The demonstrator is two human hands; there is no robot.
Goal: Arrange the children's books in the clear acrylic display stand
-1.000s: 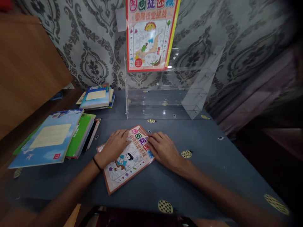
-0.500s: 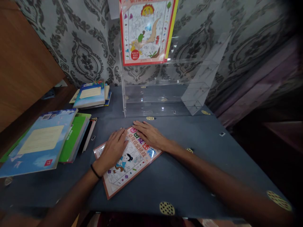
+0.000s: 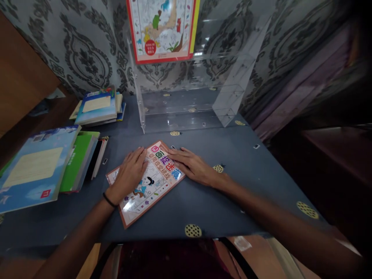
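Note:
A picture book with a brown border and colourful Chinese lettering lies tilted on the dark blue tablecloth. My left hand rests flat over its left part, fingers stretched out and a black band round the wrist. At the book's upper right edge is my right hand, its fingers extended and their tips touching the cover by the lettering. Neither hand grips the book. Part of the cover's left side is hidden under my left hand.
A clear acrylic rack stands at the back, with a red-bordered book on its upper tier. To the left lie a near stack of books and a farther stack. Patterned wallpaper covers the wall behind.
My right hand has slid off the middle of the lettering toward the book's right edge, uncovering more of the title. My left hand stays on the cover. The camera view has shifted.

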